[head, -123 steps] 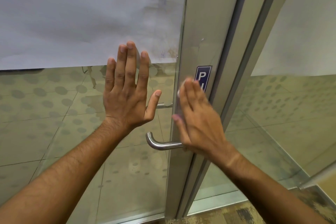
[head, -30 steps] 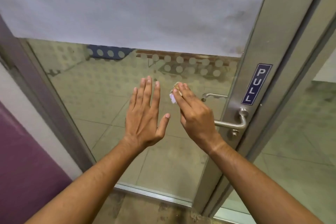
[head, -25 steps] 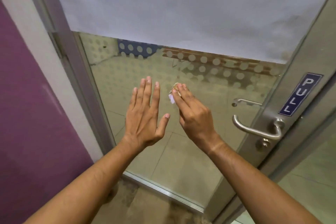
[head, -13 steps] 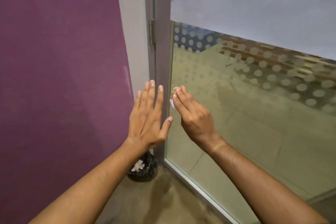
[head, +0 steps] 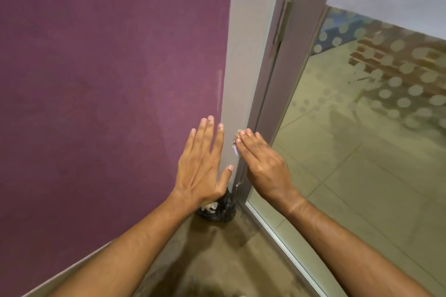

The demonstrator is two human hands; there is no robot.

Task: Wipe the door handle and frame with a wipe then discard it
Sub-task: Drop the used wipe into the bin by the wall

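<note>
Clearly the wipe (head: 236, 144) is a small, crumpled, soft scrap, light enough that a fingertip pinch carries it; I judge it will drop limply rather than bounce. The right hand (head: 261, 164) pinches it at the fingertips, in front of the hinge-side door frame (head: 270, 94). The left hand (head: 202, 164) is spread flat with straight fingers, holding nothing, above the black-lined bin (head: 218, 211) on the floor by the purple wall (head: 108, 79). Counted: 1 wipe, 1 bin with several pale scraps inside, 2 hands, 1 hinge (head: 281, 23).
</note>
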